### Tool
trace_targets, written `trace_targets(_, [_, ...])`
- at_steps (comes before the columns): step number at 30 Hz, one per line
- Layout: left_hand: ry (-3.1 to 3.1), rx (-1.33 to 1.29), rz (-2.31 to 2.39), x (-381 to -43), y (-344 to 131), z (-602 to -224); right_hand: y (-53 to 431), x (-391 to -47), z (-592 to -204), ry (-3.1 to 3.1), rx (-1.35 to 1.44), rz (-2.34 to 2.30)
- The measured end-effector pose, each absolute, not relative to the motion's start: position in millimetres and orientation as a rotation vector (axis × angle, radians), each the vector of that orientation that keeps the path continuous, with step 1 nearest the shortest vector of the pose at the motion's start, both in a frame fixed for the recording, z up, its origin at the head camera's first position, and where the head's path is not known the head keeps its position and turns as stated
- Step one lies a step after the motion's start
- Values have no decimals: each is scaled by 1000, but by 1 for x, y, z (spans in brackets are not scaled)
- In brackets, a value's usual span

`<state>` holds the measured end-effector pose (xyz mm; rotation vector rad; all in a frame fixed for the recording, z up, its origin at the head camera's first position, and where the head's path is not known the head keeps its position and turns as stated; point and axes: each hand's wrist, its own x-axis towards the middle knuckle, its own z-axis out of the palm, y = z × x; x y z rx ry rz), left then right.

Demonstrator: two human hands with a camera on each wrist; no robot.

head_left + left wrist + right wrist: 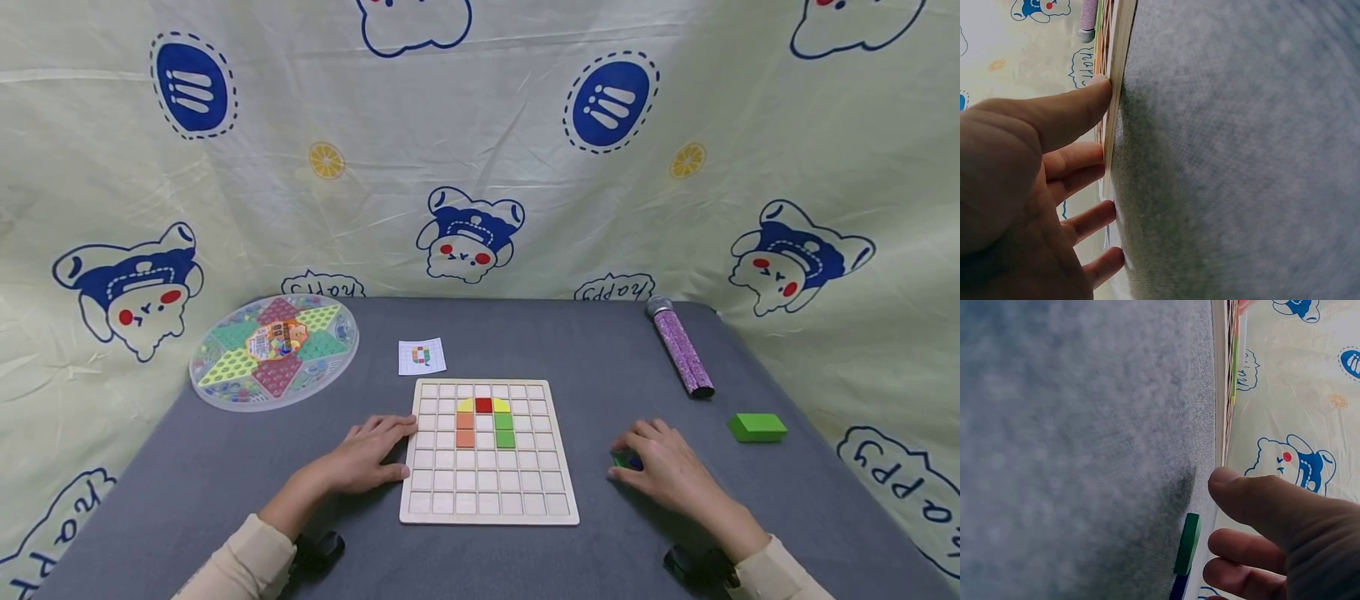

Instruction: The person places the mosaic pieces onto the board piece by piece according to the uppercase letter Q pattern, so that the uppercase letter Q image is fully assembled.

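A square wooden grid board (487, 504) lies on the table. In its upper squares sit a red square piece (483, 405), two yellow pieces, two orange squares (465, 438) and two green squares (505, 438). My left hand (369, 457) rests at the board's left edge, thumb and fingertips against the rim, fingers extended. To the right of the board, my right hand (660, 467) hovers low over a green piece (1189, 544) and a dark blue piece (1179, 587) on the table. In the right wrist view its thumb and fingers stand apart from both pieces.
Behind the board lies a small pattern card (422, 357). A round Chinese checkers board (225, 367) is at the back left. On the right are a purple glittery microphone (682, 346) and a green block (757, 428). A printed curtain (480, 117) hangs behind the table.
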<state>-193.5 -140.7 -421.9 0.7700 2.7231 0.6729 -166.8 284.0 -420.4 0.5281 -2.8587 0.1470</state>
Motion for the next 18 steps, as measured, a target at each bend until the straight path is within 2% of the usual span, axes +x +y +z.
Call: trace_targets(18, [2723, 768, 670, -192, -140, -420, 293, -146, -421, -2868, 498, 154])
